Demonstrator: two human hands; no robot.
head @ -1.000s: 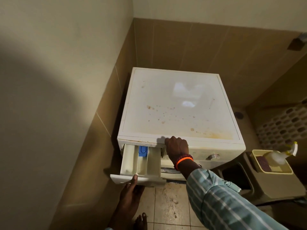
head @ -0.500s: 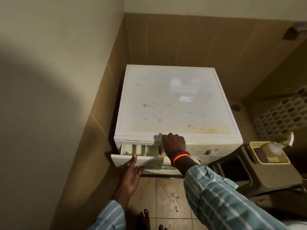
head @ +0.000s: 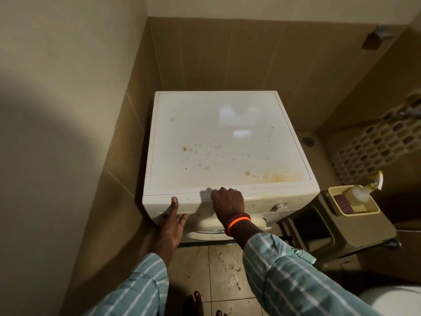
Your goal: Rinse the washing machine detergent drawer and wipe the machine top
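— What does the room look like?

— A white washing machine point(head: 227, 142) stands in a corner of beige tiled walls, on a stained tile floor point(head: 225, 270). Its top carries brown spots in the middle and an orange stain near the front right corner.

— Where is the detergent drawer point(head: 189, 205)?

— At the front left corner of the machine, pushed in flush with the panel. The left hand point(head: 170, 222) presses it with straight fingers, slightly apart. The right hand point(head: 227, 201) rests curled over the front edge; whether it grips anything cannot be told.

— Any containers?

— A cream tray point(head: 352, 200) on a brown stool point(head: 341, 233) holds a spray bottle point(head: 362, 190) lying down and a dark sponge point(head: 342, 202). No writing is readable.
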